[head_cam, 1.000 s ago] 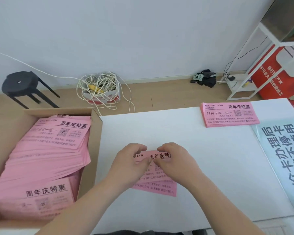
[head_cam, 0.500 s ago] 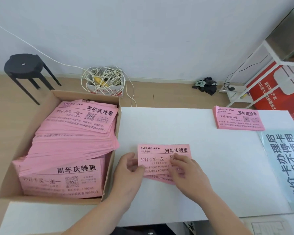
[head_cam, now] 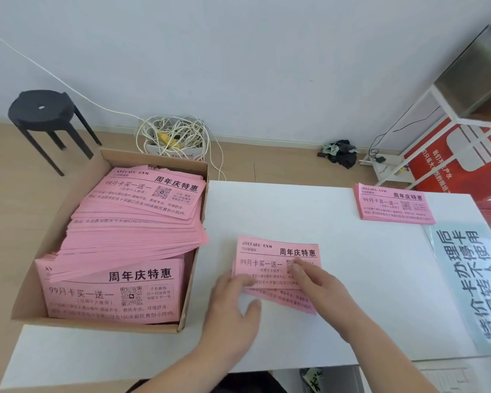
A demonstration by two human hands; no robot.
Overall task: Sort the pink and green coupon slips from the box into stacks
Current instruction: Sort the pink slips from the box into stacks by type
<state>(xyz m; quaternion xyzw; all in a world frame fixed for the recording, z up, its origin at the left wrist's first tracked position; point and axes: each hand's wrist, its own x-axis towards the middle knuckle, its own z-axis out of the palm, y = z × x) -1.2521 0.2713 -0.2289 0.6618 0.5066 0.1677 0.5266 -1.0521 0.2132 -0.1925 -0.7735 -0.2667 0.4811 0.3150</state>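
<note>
— So where did the loose pink slips lie?
— On the white table, just right of the cardboard box, under both hands.
— And the hands?
— The left hand lay flat, fingertips on the slips' left edge, thumb spread. The right hand pressed straight fingers on their middle.
— Other slips?
— The box was full; a neat pink stack sat well right of it.

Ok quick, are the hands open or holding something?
Left hand: open, fingertips touching the left edge of the pink slips on the table.
Right hand: open, fingers lying flat on the same slips.
</note>
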